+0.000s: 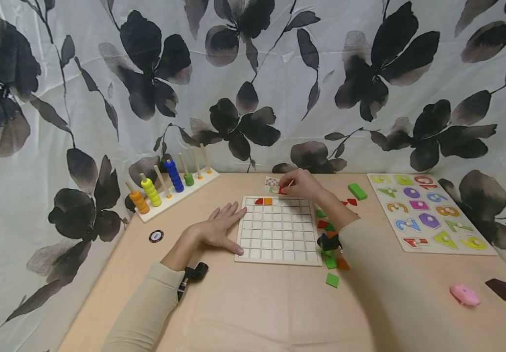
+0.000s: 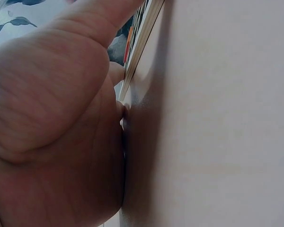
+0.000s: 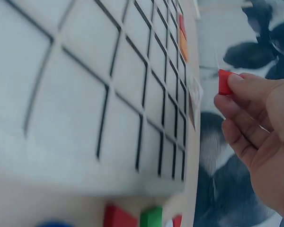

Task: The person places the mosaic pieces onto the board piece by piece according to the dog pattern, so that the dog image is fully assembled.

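Observation:
A white grid board (image 1: 275,234) lies on the table, with a red piece (image 1: 259,201) and an orange square tile (image 1: 268,201) in its top row. Flat and spread, my left hand (image 1: 215,229) rests on the table, its fingertips and thumb touching the board's left edge. Above the board's far edge, my right hand (image 1: 303,185) pinches a small red tile (image 3: 224,82) between thumb and finger. A patterned card (image 1: 272,185) is just behind the board, beside that tile and partly covered by the right hand.
Loose green, red and orange tiles (image 1: 332,280) lie along the board's right side, near a green block (image 1: 357,191). A peg stacker (image 1: 178,194) with coloured rings and a round chip (image 1: 156,236) are left. Rightward are a number puzzle (image 1: 412,229), a pink toy (image 1: 465,295) and a dark piece (image 1: 505,289).

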Available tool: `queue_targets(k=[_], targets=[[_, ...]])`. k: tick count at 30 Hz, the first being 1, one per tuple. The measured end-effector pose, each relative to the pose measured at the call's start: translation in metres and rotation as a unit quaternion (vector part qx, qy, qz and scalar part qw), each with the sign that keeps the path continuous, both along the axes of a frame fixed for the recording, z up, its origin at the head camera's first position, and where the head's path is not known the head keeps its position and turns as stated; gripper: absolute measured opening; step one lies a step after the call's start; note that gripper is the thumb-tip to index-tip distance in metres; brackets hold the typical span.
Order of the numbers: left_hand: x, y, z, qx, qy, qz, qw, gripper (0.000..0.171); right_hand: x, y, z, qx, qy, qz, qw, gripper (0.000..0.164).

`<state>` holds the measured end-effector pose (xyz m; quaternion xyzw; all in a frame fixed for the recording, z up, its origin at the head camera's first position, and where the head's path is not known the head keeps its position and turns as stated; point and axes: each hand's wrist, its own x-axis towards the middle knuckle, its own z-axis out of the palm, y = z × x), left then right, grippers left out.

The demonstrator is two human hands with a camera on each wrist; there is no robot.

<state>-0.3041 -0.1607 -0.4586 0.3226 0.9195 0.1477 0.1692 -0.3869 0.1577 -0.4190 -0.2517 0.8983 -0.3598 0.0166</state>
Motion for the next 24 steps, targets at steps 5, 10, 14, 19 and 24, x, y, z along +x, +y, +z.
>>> queue_targets(k=[5, 10, 14, 19, 24], targets=[[0.000, -0.001, -0.002, 0.001, 0.001, -0.001, 1.0000, 0.126, 0.002, -0.020, -0.008, 0.045, 0.004, 0.032, 0.998, 0.010], [-0.001, -0.001, -0.003, 0.002, 0.003, -0.002, 1.0000, 0.126, 0.004, -0.029, -0.014, 0.087, 0.004, 0.005, 0.996, 0.007], [0.000, -0.001, -0.001, 0.005, 0.002, 0.000, 1.0000, 0.126, 0.005, -0.030, -0.017, 0.096, 0.002, -0.012, 0.995, 0.006], [0.000, -0.001, -0.001, 0.004, -0.004, 0.004, 1.0000, 0.126, 0.006, -0.030, -0.020, 0.109, -0.004, -0.003, 0.994, 0.008], [0.000, 0.000, -0.002, 0.003, -0.002, 0.005, 1.0000, 0.126, 0.006, -0.029, -0.022, 0.116, -0.007, -0.003, 0.993, 0.010]])
